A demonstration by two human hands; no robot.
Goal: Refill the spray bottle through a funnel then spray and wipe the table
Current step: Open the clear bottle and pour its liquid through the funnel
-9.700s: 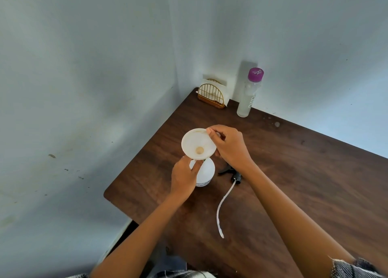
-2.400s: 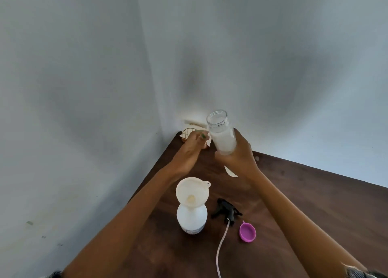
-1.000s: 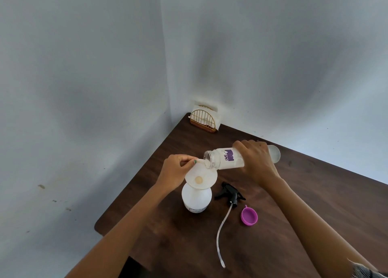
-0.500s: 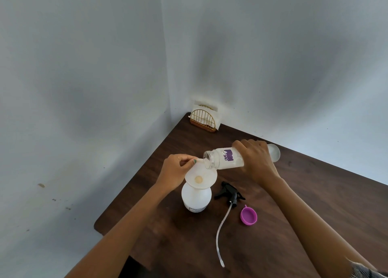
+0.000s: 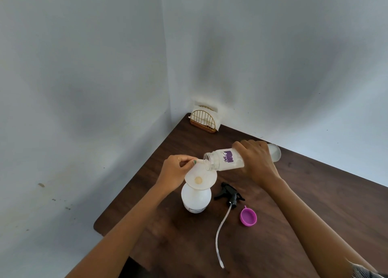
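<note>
A white spray bottle [image 5: 196, 200] stands uncapped on the dark wooden table [image 5: 315, 204], with a white funnel [image 5: 200, 180] sitting in its neck. My left hand [image 5: 175, 173] pinches the funnel's rim on the left side. My right hand [image 5: 257, 161] grips a clear refill bottle [image 5: 225, 160] with a purple label, tipped nearly level, its open mouth over the funnel's bowl. White liquid lies along the refill bottle's lower side. The black spray head [image 5: 230, 194] with its long white tube lies on the table to the right of the spray bottle.
A purple cap [image 5: 248, 216] lies open side up beside the spray head. A gold wire napkin holder [image 5: 203, 120] with white napkins stands in the far corner against the walls. The table's left edge and rounded corner [image 5: 98, 227] are close to the wall.
Since a second ago the refill bottle has tipped a little further toward the funnel. Earlier I held it upright and its purple cap came off onto the table.
</note>
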